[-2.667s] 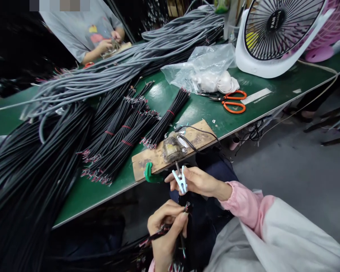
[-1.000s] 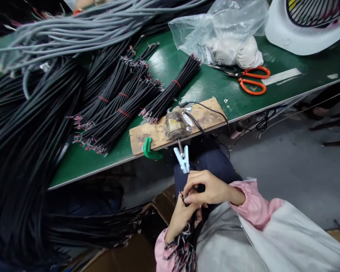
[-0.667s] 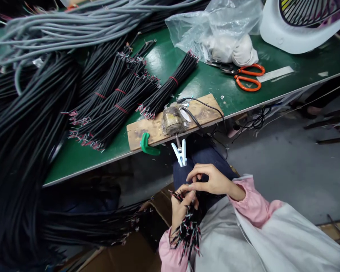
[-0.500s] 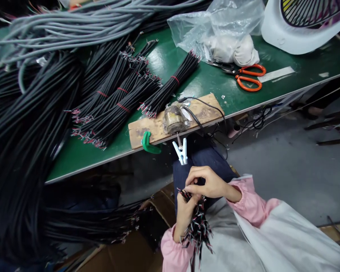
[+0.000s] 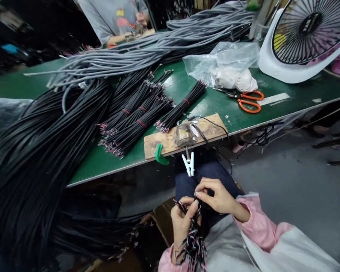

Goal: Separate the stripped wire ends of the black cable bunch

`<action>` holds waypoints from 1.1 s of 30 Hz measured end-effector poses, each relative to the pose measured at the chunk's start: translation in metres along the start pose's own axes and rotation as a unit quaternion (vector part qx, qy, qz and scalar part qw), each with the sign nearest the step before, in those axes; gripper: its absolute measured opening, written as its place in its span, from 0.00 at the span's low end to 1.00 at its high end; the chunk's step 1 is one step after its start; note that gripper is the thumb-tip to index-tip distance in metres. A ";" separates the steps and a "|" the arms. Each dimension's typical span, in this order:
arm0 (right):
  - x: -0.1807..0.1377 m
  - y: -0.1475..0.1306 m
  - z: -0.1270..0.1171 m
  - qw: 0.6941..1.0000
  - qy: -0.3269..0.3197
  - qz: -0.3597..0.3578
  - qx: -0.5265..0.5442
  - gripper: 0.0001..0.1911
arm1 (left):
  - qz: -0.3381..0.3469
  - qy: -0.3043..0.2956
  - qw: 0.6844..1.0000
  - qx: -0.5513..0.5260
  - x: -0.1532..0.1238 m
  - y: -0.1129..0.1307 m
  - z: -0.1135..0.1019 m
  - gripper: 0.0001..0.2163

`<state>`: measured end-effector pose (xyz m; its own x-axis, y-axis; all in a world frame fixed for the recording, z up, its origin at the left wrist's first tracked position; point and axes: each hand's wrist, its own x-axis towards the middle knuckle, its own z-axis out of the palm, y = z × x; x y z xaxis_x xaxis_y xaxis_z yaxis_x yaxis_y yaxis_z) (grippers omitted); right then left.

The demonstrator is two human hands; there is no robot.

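Observation:
Over my lap, my left hand (image 5: pixel 184 223) is closed around a bundle of short black cables (image 5: pixel 193 245) with red, white and other coloured wire ends. The fingertips of my right hand (image 5: pixel 217 196) pinch at a dark cable end beside my left thumb; its exact shape is hard to make out. Just beyond my hands, a light blue clothespin (image 5: pixel 188 165) is fixed on the shaft of a small motor (image 5: pixel 184 135). That motor sits on a wooden board (image 5: pixel 155 142) at the table edge, held by a green clamp (image 5: pixel 160 155).
Tied black cable bundles (image 5: pixel 138 121) and long grey cables (image 5: pixel 124 56) cover the green table (image 5: pixel 82 166). Orange-handled scissors (image 5: pixel 249 101), a plastic bag (image 5: pixel 223 56) and a white fan (image 5: pixel 286 68) lie toward the right. Across the table sits another person (image 5: pixel 116 19).
The view has tilted upward, bringing the person across the table into sight. My right fingertips have drawn back from over the bundle to the tip of my left thumb.

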<state>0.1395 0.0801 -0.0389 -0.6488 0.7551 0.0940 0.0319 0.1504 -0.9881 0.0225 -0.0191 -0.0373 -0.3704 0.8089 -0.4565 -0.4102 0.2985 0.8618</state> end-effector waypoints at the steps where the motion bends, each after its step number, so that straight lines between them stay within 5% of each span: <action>1: -0.001 -0.003 0.001 1.000 0.005 -0.004 -0.006 0.07 | 0.001 -0.002 1.000 0.003 0.000 0.004 0.001 0.13; 15: -0.003 -0.017 0.011 0.995 0.051 -0.026 0.076 0.06 | 0.068 -0.045 0.995 -0.056 -0.004 0.039 0.009 0.10; 27: 0.003 -0.025 0.004 0.997 0.059 -0.036 0.021 0.09 | 0.002 -0.089 0.995 0.054 0.002 0.025 -0.002 0.12; 33: 0.004 -0.021 0.005 0.998 0.057 -0.019 0.019 0.17 | 0.068 -0.097 0.980 0.160 -0.002 0.034 0.004 0.12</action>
<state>0.1324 0.0768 -0.0180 -0.5578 0.8177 0.1420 -0.0214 0.1569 -0.9874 0.0124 -0.0085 -0.0066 -0.2258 0.9239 -0.3089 -0.0745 0.2998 0.9511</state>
